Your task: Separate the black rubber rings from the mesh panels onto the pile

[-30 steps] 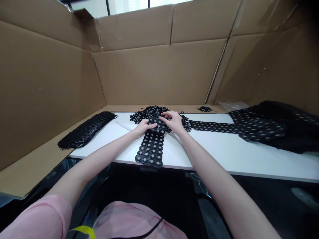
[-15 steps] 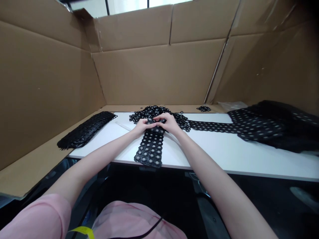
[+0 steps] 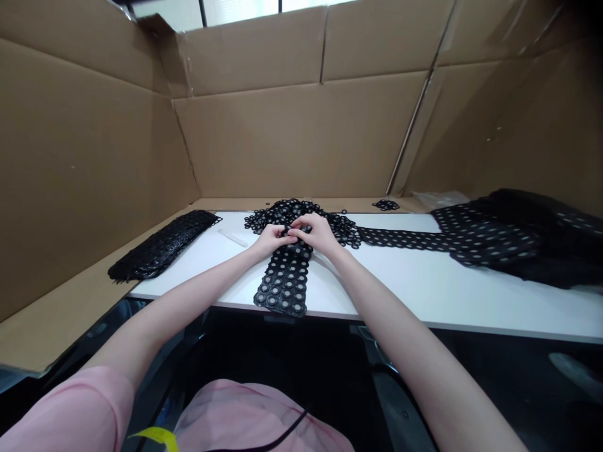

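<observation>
Head view: no readable writing or labels. Black perforated strip with rows of pale round spots (image 3: 282, 282) lies on the white flat desk (image 3: 400, 282), near end at the front edge, far part under the hands. Left hand (image 3: 272, 240) and right hand (image 3: 316, 233) pinch it, fingertips meeting. Loose small black rings (image 3: 346, 229) are heaped just behind.

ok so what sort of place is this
Probably a small workstation for hand assembly or sorting: a white tabletop walled in by cardboard, a loose heap of small black rings, and a long dotted black strip running to a bunched pile on the right.
</observation>
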### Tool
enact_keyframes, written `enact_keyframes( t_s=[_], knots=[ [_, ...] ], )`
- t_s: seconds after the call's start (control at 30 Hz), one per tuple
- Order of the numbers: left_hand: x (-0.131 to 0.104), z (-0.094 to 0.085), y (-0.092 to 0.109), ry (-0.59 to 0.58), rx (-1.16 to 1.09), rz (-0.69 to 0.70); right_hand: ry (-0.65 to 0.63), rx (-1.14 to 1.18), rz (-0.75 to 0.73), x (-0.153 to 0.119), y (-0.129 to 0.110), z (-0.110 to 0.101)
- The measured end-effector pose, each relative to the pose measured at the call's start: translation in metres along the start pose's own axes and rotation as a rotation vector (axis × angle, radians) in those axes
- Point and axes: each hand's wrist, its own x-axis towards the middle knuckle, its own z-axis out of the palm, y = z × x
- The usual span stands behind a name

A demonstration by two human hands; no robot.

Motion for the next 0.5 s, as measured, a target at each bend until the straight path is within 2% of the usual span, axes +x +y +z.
enact_keyframes(
  t_s=[0.17, 0.5],
  knots=[
    [0.0, 0.0, 0.0, -0.058, 0.079, 0.067, -0.046, -0.012, 0.008, 0.0, -0.002, 0.002],
    [-0.002, 0.001, 0.004, -0.072, 0.084, 0.042, -0.057, -0.034, 0.174, 0.0, -0.016, 0.011]
  ],
)
